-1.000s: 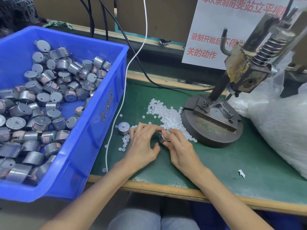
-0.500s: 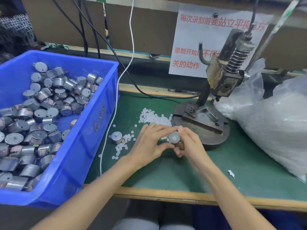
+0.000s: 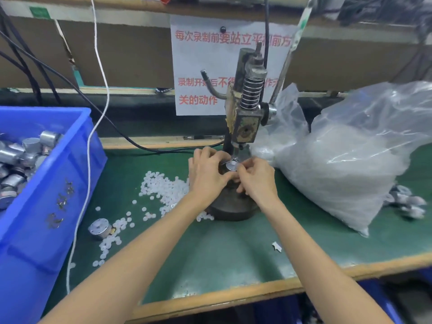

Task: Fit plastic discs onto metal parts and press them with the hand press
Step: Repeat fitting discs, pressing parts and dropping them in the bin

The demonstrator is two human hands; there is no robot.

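One part is gripped by curled fingers of the left hand and right hand on the press base, toward the table's back edge, apparently unpressed, while a full bin is left.

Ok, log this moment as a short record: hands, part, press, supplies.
left hand: holds the metal part from its left side
right hand: fingers pinch the part's right edge
metal part: face up over the hand press base, just below the ram
plastic discs: loose heap on the green mat, left of the press
blue crate: far left, holds more metal parts
spare part: on the mat beside the crate
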